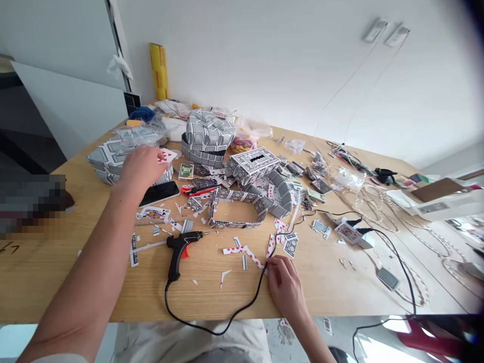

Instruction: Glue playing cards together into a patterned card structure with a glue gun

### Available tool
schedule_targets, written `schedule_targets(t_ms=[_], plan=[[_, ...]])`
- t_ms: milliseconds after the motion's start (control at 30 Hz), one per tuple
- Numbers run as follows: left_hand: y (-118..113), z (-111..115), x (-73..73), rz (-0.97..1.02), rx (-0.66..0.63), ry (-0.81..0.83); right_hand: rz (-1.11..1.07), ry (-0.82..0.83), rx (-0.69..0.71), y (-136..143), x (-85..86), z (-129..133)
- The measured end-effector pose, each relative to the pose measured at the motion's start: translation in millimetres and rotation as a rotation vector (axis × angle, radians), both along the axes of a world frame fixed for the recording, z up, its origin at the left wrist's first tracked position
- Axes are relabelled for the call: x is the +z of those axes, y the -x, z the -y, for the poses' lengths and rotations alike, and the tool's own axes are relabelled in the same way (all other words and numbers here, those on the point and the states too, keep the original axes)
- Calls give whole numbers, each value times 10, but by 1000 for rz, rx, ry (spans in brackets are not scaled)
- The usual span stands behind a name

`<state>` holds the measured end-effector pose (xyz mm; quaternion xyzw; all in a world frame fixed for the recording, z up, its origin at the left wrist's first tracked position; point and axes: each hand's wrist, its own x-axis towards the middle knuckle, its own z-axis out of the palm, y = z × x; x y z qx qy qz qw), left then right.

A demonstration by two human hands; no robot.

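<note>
My left hand (141,167) is stretched forward, fingers closed on a playing card (167,155) with red hearts. It hangs in front of a grey patterned woven-card box (108,160) and above a dark phone (161,192). My right hand (284,283) rests at the table's front with curled fingers. Its fingertips meet the black cable (260,282) and the end of a cut card strip (254,257) with red pips; whether they pinch anything is hidden. Between my hands lies a black glue gun (181,248) with an orange trigger, its nozzle pointing right.
Behind the glue gun stands an open card frame (238,224). A lidded slotted card box (254,164) and a tall woven box (209,132) are farther back. Red-handled pliers (198,191), card scraps and a court card (155,214) lie around. Looped cord (378,204) spreads at right.
</note>
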<state>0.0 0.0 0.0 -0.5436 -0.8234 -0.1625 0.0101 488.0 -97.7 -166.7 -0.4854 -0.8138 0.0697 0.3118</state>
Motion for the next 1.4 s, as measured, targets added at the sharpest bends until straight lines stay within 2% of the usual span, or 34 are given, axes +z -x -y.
schedule_targets(t_ms=[167,500,1167,1300,1400], plan=[[89,-3,-83,16,70,36,6,25,-19,-12,-33,-5],[83,-45,-137,53,112,11,19,27,-26,-5,-33,12],[43,18,-13,138,216,-163,-49,-21,-15,51,66,18],[-71,73,78,167,134,-267,-141,-97,-48,74,204,11],[-342,147,171,266,-87,-446,-241,-115,-36,237,538,-96]])
